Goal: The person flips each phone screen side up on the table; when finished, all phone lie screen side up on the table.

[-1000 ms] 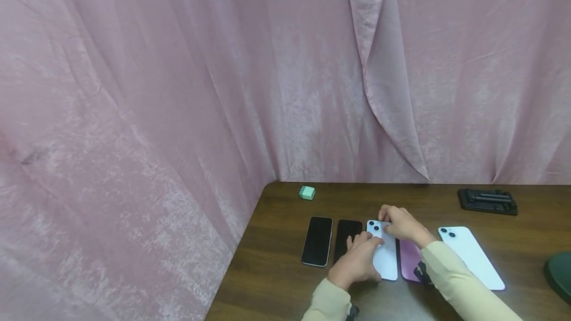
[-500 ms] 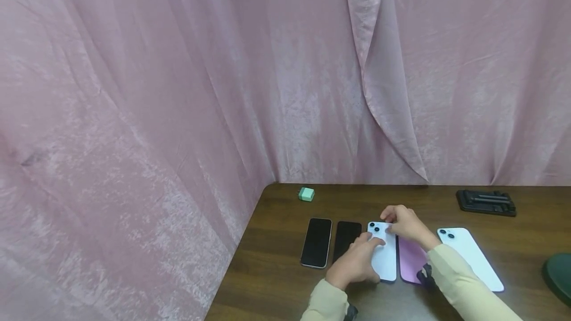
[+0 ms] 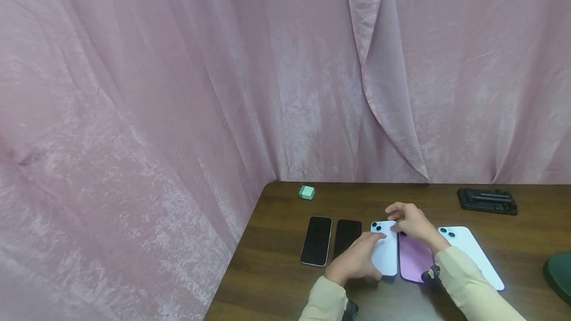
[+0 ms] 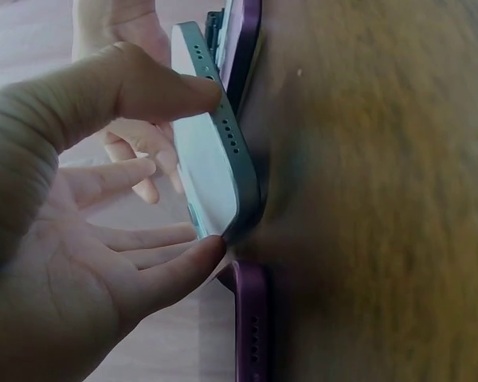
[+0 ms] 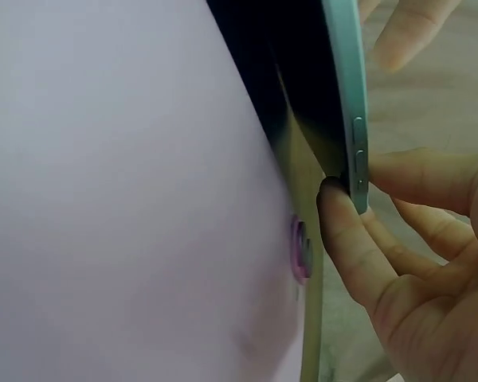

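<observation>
A light blue phone (image 3: 384, 256), its back with two cameras facing up, is raised a little off the table between my hands. At its near end my left hand (image 3: 356, 257) holds it, the thumb (image 4: 187, 94) on the bottom edge with the speaker holes and a finger (image 4: 195, 267) at the corner. My right hand (image 3: 412, 223) pinches the far right corner between thumb and finger; the side buttons (image 5: 359, 151) show beside them in the right wrist view. Dark screen glass is visible on the phone's underside there. A purple phone (image 3: 415, 257) lies just to the right, partly under the right forearm.
Left of the hands lie two phones with dark screens up, one black (image 3: 347, 234) and one silver-edged (image 3: 316, 240). A white phone (image 3: 472, 256) lies at right. Farther back are a mint charger plug (image 3: 307, 192) and a black folded stand (image 3: 487, 201). A green object (image 3: 559, 274) stands at the right edge.
The light blue phone has shifted slightly right, and its near end has risen off the table. My right hand has moved a little right with its far corner.
</observation>
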